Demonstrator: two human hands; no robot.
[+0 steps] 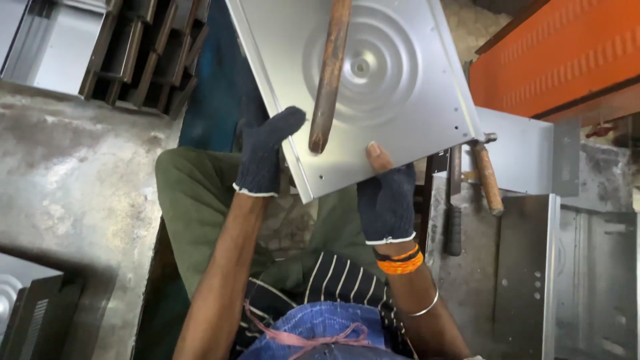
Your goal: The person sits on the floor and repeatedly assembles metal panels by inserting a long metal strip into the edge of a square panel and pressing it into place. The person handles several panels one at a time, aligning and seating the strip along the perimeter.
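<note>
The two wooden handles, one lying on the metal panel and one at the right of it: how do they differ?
The handle on the panel is long, nearly upright in view, and rests on the embossed sheet. The handle at the right looks shorter, leans, and lies off the sheet. Both are worn brown wood.

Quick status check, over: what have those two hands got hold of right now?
Left hand and right hand, gloved, grip sheet-metal panel by its near edge. Wooden handle lies across the panel. Nothing blocking.
</note>
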